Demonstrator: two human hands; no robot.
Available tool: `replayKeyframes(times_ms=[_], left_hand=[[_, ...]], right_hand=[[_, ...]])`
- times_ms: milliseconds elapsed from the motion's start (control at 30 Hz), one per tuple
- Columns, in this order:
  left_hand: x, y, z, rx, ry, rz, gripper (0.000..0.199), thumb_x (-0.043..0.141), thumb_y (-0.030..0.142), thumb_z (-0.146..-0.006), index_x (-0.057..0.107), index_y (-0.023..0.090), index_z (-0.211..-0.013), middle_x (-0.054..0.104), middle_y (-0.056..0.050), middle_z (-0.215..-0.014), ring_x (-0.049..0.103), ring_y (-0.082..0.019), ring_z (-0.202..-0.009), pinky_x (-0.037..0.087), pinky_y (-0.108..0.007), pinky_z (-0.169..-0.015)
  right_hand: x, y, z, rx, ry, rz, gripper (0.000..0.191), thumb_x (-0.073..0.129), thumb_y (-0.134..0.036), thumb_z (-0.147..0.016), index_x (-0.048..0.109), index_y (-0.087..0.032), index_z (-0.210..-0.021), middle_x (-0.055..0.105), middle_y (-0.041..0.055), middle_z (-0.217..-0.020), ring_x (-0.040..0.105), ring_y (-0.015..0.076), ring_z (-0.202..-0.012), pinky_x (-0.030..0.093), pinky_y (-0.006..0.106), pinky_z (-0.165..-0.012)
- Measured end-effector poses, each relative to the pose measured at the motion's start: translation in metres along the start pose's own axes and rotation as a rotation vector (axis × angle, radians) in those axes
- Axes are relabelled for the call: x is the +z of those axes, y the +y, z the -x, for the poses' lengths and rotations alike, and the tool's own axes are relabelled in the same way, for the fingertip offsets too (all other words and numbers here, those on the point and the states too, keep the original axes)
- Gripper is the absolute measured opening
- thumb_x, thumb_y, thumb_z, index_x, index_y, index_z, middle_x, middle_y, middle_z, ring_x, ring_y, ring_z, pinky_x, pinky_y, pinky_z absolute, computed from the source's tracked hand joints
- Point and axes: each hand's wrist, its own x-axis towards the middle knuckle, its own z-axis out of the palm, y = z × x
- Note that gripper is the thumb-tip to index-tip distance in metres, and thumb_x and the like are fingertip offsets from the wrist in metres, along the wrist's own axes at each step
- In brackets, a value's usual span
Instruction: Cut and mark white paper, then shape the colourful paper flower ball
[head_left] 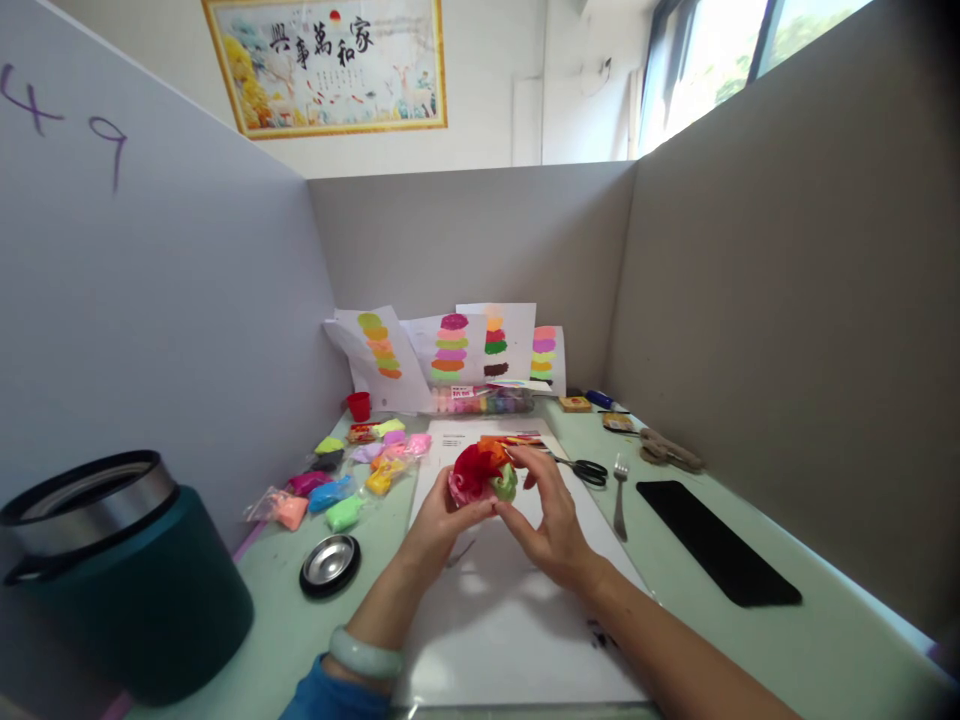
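A small crumpled or folded piece in red, pink, orange and light green (480, 474) is held up over the white sheet (517, 650). My left hand (444, 515) grips it from the left, with the thumb along its lower edge. On its right side, my right hand (551, 515) touches it with curved fingers, the thumb tip near my left thumb. Which fingertips press on it is partly hidden. Black-handled scissors (590, 472) lie just beyond my right hand, with a fork (620, 497) beside them.
Colourful clay packets (330, 493), a round metal lid (330, 565) and a big teal container (142, 600) stand on the left. A black flat object (716, 542) lies on the right. Painted papers (450, 350) lean at the back; grey partitions (472, 240) enclose the table.
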Motion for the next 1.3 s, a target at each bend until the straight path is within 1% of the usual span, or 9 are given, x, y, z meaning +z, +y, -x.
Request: replayKeyframes(times_ms=[133, 233, 467, 567, 700, 800, 933, 1100, 1300], left_hand=[[-0.002, 0.005, 0.001, -0.099, -0.076, 0.216, 0.045, 0.068, 0.039, -0.078, 0.059, 0.017, -0.116, 0.063, -0.012, -0.113, 0.057, -0.027, -0.108, 0.045, -0.038, -0.091], [-0.004, 0.006, 0.002, -0.180, -0.095, 0.272, 0.045, 0.063, 0.047, -0.080, 0.063, 0.017, -0.113, 0.065, -0.012, -0.110, 0.059, -0.028, -0.105, 0.047, -0.039, -0.088], [-0.006, 0.005, 0.003, -0.211, -0.181, 0.311, 0.044, 0.068, 0.042, -0.077, 0.065, 0.014, -0.111, 0.066, -0.012, -0.110, 0.060, -0.027, -0.104, 0.046, -0.037, -0.089], [-0.005, 0.004, 0.002, -0.245, -0.114, 0.355, 0.034, 0.066, 0.034, -0.080, 0.067, 0.012, -0.105, 0.068, -0.013, -0.104, 0.062, -0.025, -0.099, 0.047, -0.035, -0.087], [-0.003, 0.010, 0.000, -0.245, -0.008, 0.514, 0.033, 0.056, 0.034, -0.087, 0.064, 0.013, -0.111, 0.067, -0.013, -0.109, 0.061, -0.026, -0.101, 0.045, -0.041, -0.092], [-0.003, 0.015, -0.001, -0.214, -0.027, 0.601, 0.034, 0.050, 0.035, -0.089, 0.063, 0.014, -0.111, 0.067, -0.011, -0.109, 0.062, -0.026, -0.101, 0.045, -0.044, -0.093], [-0.002, 0.017, -0.002, -0.206, -0.067, 0.613, 0.033, 0.048, 0.034, -0.090, 0.065, 0.012, -0.108, 0.069, -0.011, -0.103, 0.064, -0.025, -0.095, 0.046, -0.041, -0.090], [0.000, 0.018, -0.003, -0.212, -0.020, 0.633, 0.031, 0.050, 0.032, -0.087, 0.066, 0.011, -0.104, 0.070, -0.011, -0.098, 0.064, -0.025, -0.093, 0.047, -0.038, -0.087], [0.000, 0.021, -0.002, -0.239, -0.019, 0.673, 0.029, 0.053, 0.031, -0.082, 0.068, 0.011, -0.098, 0.070, -0.011, -0.096, 0.062, -0.027, -0.097, 0.046, -0.038, -0.086]], right_hand=[[0.001, -0.004, -0.001, -0.051, 0.007, 0.006, 0.049, 0.062, -0.026, -0.081, 0.043, -0.024, -0.127, 0.053, 0.0124, -0.121, 0.049, 0.0284, -0.115, 0.049, 0.046, -0.086], [0.000, -0.007, -0.001, -0.101, 0.005, 0.006, 0.049, 0.066, -0.029, -0.079, 0.045, -0.024, -0.123, 0.054, 0.0117, -0.118, 0.050, 0.0286, -0.113, 0.045, 0.050, -0.092], [-0.002, -0.009, -0.002, -0.123, 0.026, 0.019, 0.051, 0.069, -0.035, -0.076, 0.047, -0.024, -0.121, 0.054, 0.0117, -0.116, 0.051, 0.0297, -0.112, 0.044, 0.051, -0.094], [-0.003, -0.008, -0.003, -0.124, 0.037, 0.019, 0.056, 0.071, -0.038, -0.075, 0.046, -0.024, -0.123, 0.052, 0.0122, -0.118, 0.050, 0.0302, -0.113, 0.043, 0.051, -0.095], [-0.005, -0.007, -0.003, -0.147, 0.090, 0.018, 0.055, 0.071, -0.038, -0.075, 0.047, -0.023, -0.122, 0.049, 0.0128, -0.120, 0.048, 0.0305, -0.115, 0.043, 0.052, -0.095], [-0.005, -0.007, -0.002, -0.177, 0.077, 0.020, 0.048, 0.070, -0.034, -0.076, 0.050, -0.025, -0.119, 0.048, 0.0119, -0.119, 0.049, 0.0299, -0.113, 0.046, 0.050, -0.091], [-0.004, -0.008, 0.000, -0.216, 0.041, 0.048, 0.049, 0.070, -0.029, -0.076, 0.050, -0.026, -0.121, 0.047, 0.0119, -0.120, 0.049, 0.0291, -0.111, 0.048, 0.046, -0.086], [-0.004, -0.011, 0.000, -0.303, 0.019, 0.117, 0.043, 0.071, -0.023, -0.075, 0.054, -0.028, -0.115, 0.048, 0.0094, -0.119, 0.049, 0.0268, -0.109, 0.046, 0.047, -0.089], [-0.004, -0.012, 0.000, -0.331, 0.023, 0.114, 0.043, 0.071, -0.026, -0.074, 0.054, -0.025, -0.114, 0.049, 0.0103, -0.118, 0.049, 0.0274, -0.109, 0.045, 0.047, -0.091]])
